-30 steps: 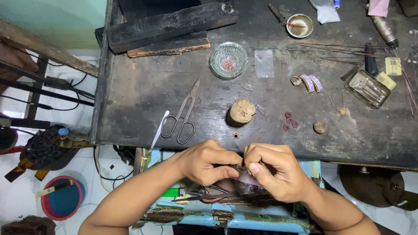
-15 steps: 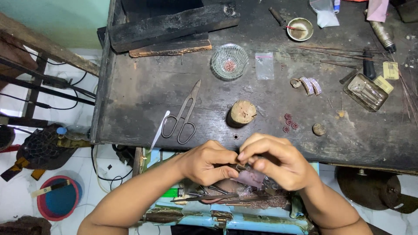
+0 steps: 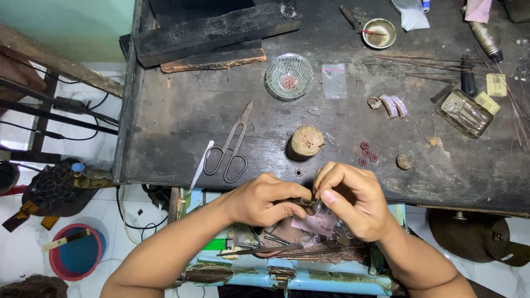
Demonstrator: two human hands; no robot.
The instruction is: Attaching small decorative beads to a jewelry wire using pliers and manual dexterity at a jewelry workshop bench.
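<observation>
Dark wood worktop (image 3: 182, 127): scuffed, tools spread over it
L hand (image 3: 264, 200): fingers pinched on small dark tool (image 3: 305, 202), at near edge of worktop
R hand (image 3: 353, 200): fingertips closed on tiny shiny piece (image 3: 319, 206), touching tool tip
Hands: together, thumbs nearly meeting, over cluttered drawer (image 3: 287, 251)
Scissors (image 3: 229, 148): flat, left of hands
Wood stub (image 3: 305, 142): upright, just beyond hands
Glass bowl (image 3: 289, 75): far side, reddish bits inside
Red beads (image 3: 367, 153): loose, near R hand

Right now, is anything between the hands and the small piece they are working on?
Nothing visible. The left hand and right hand meet fingertip to fingertip on the small piece, above the open drawer.
</observation>
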